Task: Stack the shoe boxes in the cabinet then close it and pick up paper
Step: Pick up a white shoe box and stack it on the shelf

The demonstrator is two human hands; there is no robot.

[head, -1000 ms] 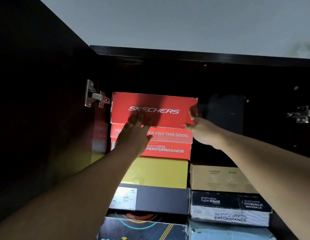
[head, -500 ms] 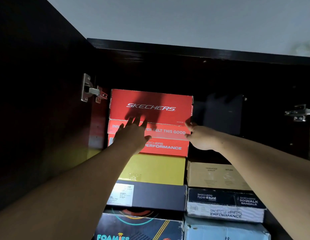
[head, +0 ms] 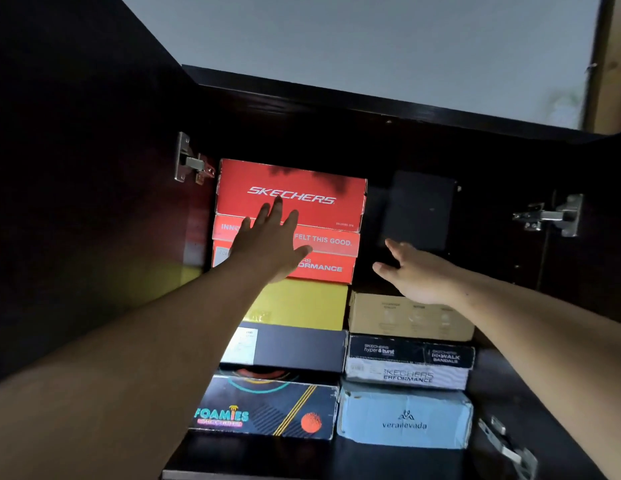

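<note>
Red rectangular cardboard Skechers shoe box (head: 291, 194) atop left stack in dark wooden cabinet (head: 371, 109); left hand (head: 267, 242) flat, fingers spread, against its front; right hand (head: 418, 271) open, empty. Probably light, stiff, best held by both ends.

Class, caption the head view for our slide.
Left hand flat against red Skechers boxes; right hand open above the tan box.

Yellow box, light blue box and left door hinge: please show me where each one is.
yellow box (head: 302, 303), head view, front face.
light blue box (head: 404, 419), head view, front face near the logo.
left door hinge (head: 188, 162), head view, metal plate.
</note>
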